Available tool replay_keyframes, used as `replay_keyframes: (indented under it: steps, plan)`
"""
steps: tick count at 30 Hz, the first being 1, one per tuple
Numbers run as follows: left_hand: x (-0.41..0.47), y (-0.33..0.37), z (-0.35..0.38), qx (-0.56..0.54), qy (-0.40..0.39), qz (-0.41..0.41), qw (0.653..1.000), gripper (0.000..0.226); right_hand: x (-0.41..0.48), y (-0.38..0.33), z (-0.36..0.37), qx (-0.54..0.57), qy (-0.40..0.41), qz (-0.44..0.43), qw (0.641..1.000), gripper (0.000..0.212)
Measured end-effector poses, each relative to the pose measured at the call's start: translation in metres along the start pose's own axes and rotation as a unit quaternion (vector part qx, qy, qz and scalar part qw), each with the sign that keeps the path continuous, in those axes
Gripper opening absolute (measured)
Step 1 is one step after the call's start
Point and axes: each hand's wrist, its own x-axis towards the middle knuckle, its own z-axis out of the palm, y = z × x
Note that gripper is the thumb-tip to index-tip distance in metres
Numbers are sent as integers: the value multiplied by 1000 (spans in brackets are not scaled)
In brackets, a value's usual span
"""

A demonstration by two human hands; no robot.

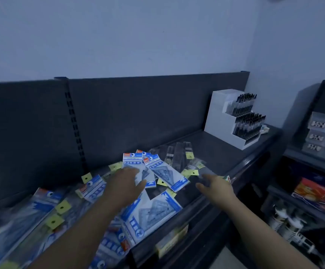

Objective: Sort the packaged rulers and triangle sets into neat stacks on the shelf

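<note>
Messy heap on the dark shelf [225, 150]. Resting the left hand [127, 183] flat, fingers straight, on a blue triangle pack [138, 171] in the middle of the heap; not gripping it. Reaching with the right hand [216, 186] to a clear ruler pack [206, 174] near the front edge; too blurry to tell if pinching it or only touching. Other ruler packs [179, 158] just behind, more blue packs [152, 216] nearer, right at the front edge.

Slippery plastic on slippery plastic, so easy to go wrong. Could knock the near packs off the front by dragging an arm across. Could lift two packs stuck together. Could mix rulers with triangles by grabbing fast in this dim light.
</note>
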Motion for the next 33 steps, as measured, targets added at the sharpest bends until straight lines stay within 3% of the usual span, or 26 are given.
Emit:
replay_keyframes:
  steps: [6,10,15,20,23,26,33]
  plan:
    - [67,22,19,-10,-40,18,999,53,57,13,-3,22,-5,48,999,45]
    - [103,45,35,2,-62,19,998,50,92,29,1,42,-24,66,997,62]
    - [138,77,62,-6,-119,-7,993,56,133,43,8,32,-60,57,996,55]
    - [175,99,83,86,-186,-93,974,89,179,46,11,-43,-109,15,993,95]
    - [190,106,92,105,-169,-138,970,103,207,50,13,-33,-125,-9,992,94]
    - [206,104,95,105,-155,-179,966,95,232,56,11,-7,-131,-30,991,77]
    - [218,105,97,101,-121,-183,970,39,271,66,10,87,-125,-43,987,42]
